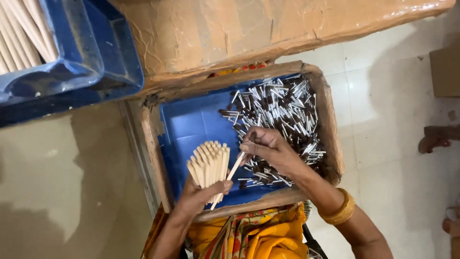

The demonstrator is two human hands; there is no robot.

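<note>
Our left hand [199, 194] grips the stick bundle [209, 165] upright, right hand [268, 148] pinching one stick [235, 168] slanting toward it, metal caps [282, 115] just beyond.

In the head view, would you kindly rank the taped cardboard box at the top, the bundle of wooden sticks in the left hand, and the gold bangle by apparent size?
1. Taped cardboard box, largest.
2. Bundle of wooden sticks held in the left hand.
3. Gold bangle, smallest.
The box may sit nearer the camera, so its lead could be overstated.

left hand [196, 195] low with fingers curled shut in a grip, thumb on top, right hand [269, 149] raised beside it, fingertips pinched together, forearm angled back
</note>
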